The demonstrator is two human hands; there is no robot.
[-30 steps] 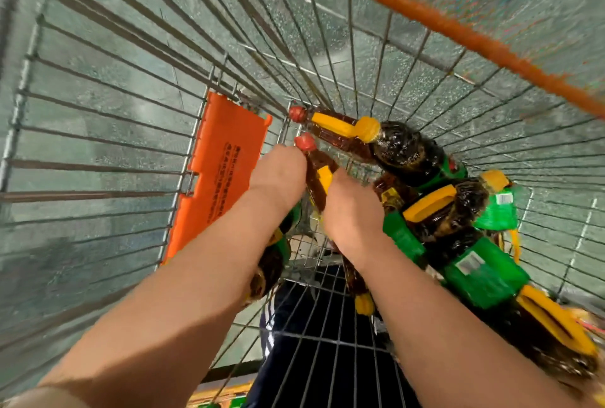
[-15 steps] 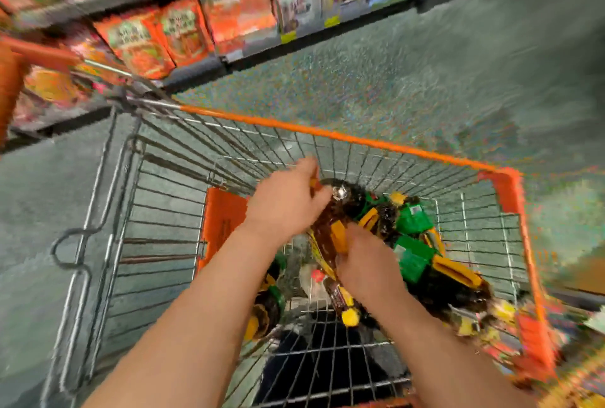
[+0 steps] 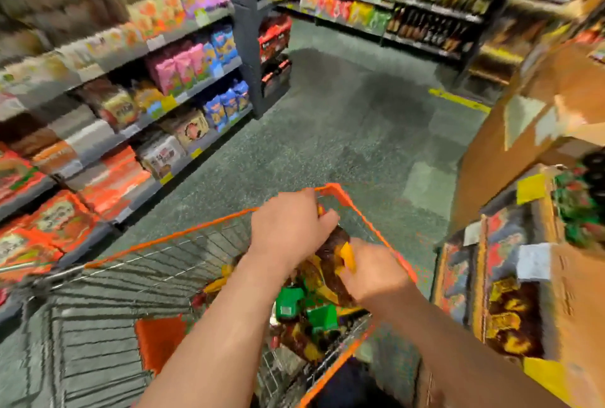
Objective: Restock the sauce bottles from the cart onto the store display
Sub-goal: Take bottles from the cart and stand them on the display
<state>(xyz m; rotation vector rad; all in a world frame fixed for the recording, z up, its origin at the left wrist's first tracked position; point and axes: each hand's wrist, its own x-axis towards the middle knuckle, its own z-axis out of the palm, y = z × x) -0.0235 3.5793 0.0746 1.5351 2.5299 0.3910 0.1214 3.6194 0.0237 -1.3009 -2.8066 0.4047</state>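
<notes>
- a wire cart (image 3: 170, 237) with an orange rim stands on the speckled grey floor (image 3: 327, 132).
- dark sauce bottles (image 3: 304, 309) with green labels and yellow handles lie heaped in the cart's right end.
- a cardboard display (image 3: 556, 293) just right of the cart holds more dark bottles.
- shelves (image 3: 137, 86) on the left carry bright packets.

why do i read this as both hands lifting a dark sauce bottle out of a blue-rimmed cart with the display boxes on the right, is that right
Not quite: the cart has an orange rim, not blue, as the head view shows. The rest holds: the left hand and right hand both grip a dark sauce bottle over the cart, and the display boxes stand on the right.
</notes>
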